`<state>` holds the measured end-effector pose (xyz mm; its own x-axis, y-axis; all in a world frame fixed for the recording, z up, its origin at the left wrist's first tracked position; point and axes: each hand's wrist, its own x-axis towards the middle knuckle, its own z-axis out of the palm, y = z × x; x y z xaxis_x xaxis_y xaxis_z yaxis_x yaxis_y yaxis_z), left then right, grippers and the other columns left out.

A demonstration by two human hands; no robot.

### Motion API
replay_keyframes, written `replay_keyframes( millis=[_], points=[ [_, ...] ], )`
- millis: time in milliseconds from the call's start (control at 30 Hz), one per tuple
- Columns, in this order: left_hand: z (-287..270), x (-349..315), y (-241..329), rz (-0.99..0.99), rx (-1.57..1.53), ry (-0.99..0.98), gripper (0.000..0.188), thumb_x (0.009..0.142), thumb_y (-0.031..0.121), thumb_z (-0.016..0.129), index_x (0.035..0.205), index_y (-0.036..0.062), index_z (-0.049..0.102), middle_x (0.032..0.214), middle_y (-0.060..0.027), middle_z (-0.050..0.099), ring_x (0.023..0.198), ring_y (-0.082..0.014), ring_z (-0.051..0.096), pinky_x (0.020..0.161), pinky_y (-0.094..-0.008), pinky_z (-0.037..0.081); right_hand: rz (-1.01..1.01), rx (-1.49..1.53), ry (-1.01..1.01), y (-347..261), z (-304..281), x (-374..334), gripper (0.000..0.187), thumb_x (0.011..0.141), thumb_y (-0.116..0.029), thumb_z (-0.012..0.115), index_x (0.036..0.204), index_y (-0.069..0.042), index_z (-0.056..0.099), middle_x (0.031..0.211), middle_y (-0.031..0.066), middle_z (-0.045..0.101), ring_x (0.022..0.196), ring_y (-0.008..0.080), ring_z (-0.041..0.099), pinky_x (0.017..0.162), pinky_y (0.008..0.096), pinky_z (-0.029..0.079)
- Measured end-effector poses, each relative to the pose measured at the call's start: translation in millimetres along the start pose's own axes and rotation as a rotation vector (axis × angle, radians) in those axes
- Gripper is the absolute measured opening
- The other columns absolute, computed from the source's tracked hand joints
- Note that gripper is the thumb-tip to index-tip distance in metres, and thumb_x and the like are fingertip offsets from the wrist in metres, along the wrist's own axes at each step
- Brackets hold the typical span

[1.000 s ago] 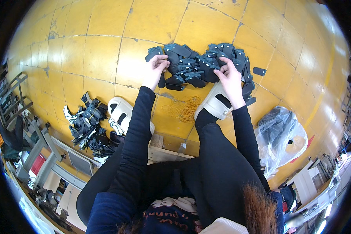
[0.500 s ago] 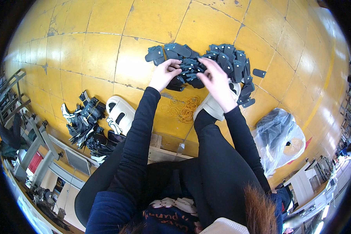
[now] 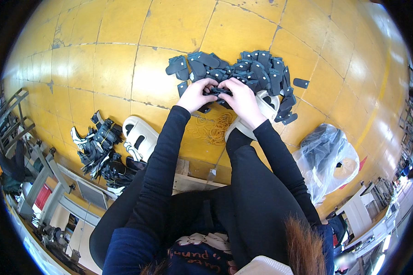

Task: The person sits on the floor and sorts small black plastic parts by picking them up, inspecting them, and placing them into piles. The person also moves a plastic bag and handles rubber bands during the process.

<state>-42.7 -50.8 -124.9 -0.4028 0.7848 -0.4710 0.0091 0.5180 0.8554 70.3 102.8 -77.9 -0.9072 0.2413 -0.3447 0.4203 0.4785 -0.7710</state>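
Note:
My left hand (image 3: 196, 95) and my right hand (image 3: 241, 100) meet over the floor. Their fingers curl round a small bunch of dark pieces (image 3: 219, 91), gripped from both sides; the fingers partly hide it. Just beyond them spreads a heap of dark, flat, round-ended pieces (image 3: 260, 73), several with a small white mark. Others of this kind (image 3: 196, 67) lie to the left of the heap, and one single piece (image 3: 301, 83) rests apart at its right. Below my hands is a loose tangle of yellow rubber bands (image 3: 219, 128).
My pale slip-on sandals (image 3: 141, 136) are on the floor, the right one against the heap. Bundled black and white strips (image 3: 106, 137) lie at the left. A clear plastic bag (image 3: 328, 160) with dark contents stands at the right. Metal frames (image 3: 46, 169) are at far left.
My hands have come together and slightly nearer to me, closing on a bunch of dark pieces. Half a second ago they were apart above the heap, with my right fingers spread.

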Motion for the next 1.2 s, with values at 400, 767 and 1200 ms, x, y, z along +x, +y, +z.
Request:
replay_keyframes(
  millis=[400, 767, 1200],
  points=[
    [4, -8, 4, -0.02, 0.132, 0.061, 0.039, 0.075, 0.019, 0.074, 0.106, -0.0004, 0.061, 0.091, -0.0105, 0.061, 0.08, -0.0211, 0.06, 0.075, -0.0305, 0.048, 0.415, 0.093, 0.593, 103, -99, 16, 0.035, 0.085, -0.024, 0.067, 0.113, -0.004, 0.062, 0.095, 0.0148, 0.065, 0.083, 0.0253, 0.063, 0.08, 0.0325, 0.05],
    [5, -10, -9, -0.182, -0.01, 0.104, 0.043, 0.079, 0.022, 0.072, 0.113, -0.0014, 0.059, 0.078, -0.0075, 0.061, 0.068, -0.0135, 0.055, 0.065, -0.0276, 0.046, 0.135, -0.301, 0.357, 110, -73, 34, 0.041, 0.082, -0.038, 0.067, 0.115, -0.015, 0.063, 0.117, 0.0126, 0.055, 0.108, 0.0335, 0.045, 0.097, 0.0401, 0.036],
    [2, -6, -16, -0.257, -0.055, 0.078, 0.038, 0.082, 0.02, 0.071, 0.112, 0.0006, 0.059, 0.077, -0.0012, 0.057, 0.07, -0.0085, 0.051, 0.065, -0.0243, 0.043, 0.144, -0.179, 0.472, 115, -65, 12, 0.033, 0.086, -0.028, 0.065, 0.115, -0.012, 0.06, 0.111, 0.0146, 0.053, 0.105, 0.0335, 0.046, 0.094, 0.0408, 0.038]
  ],
)
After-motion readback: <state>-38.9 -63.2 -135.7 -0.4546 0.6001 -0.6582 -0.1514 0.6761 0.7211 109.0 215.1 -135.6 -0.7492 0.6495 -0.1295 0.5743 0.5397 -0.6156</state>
